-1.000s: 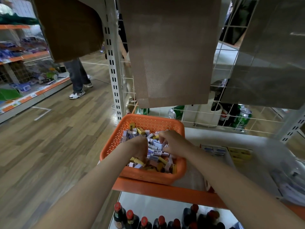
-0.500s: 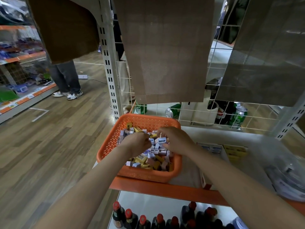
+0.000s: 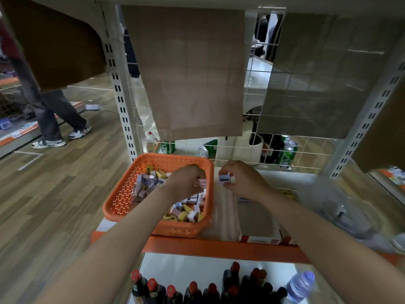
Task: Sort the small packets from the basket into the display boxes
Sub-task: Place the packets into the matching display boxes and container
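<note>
The right hand (image 3: 243,181) is no longer held among the heap. It is now lifted out of the basket (image 3: 122,194), just past its right rim and over the shelf (image 3: 219,246). A pale packet (image 3: 225,178) with a dark stripe is pinched in its fingertips. The left hand (image 3: 186,183) is shifted toward the basket's right side, where a pink packet (image 3: 201,183) is gripped. The bystander's legs (image 3: 50,115) are seen farther left.

No text can be read: the dark print on the yellow packets (image 3: 171,217) in the basket (image 3: 122,194), the marks on the green cans (image 3: 287,152) and the print on the red-and-white box (image 3: 260,239) are all blurred
</note>
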Tool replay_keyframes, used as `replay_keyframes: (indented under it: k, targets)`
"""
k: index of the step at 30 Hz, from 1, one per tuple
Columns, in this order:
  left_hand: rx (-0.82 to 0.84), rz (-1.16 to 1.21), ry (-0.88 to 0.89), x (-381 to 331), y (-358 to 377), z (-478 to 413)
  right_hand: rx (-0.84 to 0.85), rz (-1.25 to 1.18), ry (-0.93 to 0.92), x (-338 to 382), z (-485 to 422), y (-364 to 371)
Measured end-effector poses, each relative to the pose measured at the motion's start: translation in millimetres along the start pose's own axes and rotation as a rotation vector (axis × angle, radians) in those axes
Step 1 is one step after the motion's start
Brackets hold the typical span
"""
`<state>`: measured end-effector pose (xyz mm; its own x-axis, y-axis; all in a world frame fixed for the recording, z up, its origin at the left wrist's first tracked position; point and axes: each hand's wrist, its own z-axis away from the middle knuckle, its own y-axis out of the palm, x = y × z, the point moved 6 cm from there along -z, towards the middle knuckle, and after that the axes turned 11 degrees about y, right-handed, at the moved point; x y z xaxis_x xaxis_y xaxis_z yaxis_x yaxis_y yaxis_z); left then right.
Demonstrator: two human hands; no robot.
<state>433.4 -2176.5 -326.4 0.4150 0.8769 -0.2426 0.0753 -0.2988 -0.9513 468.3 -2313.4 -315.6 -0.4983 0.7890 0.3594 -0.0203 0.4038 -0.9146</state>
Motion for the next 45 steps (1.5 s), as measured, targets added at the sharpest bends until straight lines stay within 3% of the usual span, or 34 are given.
replay_keyframes:
  k: [6,18,29,32,39,45]
  targets:
    - [-0.06,0.032,0.078,-45.0,9.8,-31.5,-0.015,-0.011,0.072,-51.2,25.3,-24.2]
    - [-0.016,0.113,0.204,-136.1,56.1,-90.1,-0.135,0.105,0.356,-192.8,108.7,-94.3]
    - [0.063,0.075,0.249,-181.4,74.3,-112.9,-0.061,0.214,0.553,-249.2,144.7,-103.8]
    - [0.058,0.084,0.236,-184.5,75.1,-115.5,-0.032,0.208,0.531,-247.4,141.5,-99.4]
    - [0.009,0.137,0.23,-188.4,76.6,-116.5,-0.087,-0.129,0.288,-198.4,115.6,-80.6]
    - [-0.02,0.198,0.241,-191.6,73.8,-114.0,-0.15,-0.189,0.221,-178.8,104.0,-72.0]
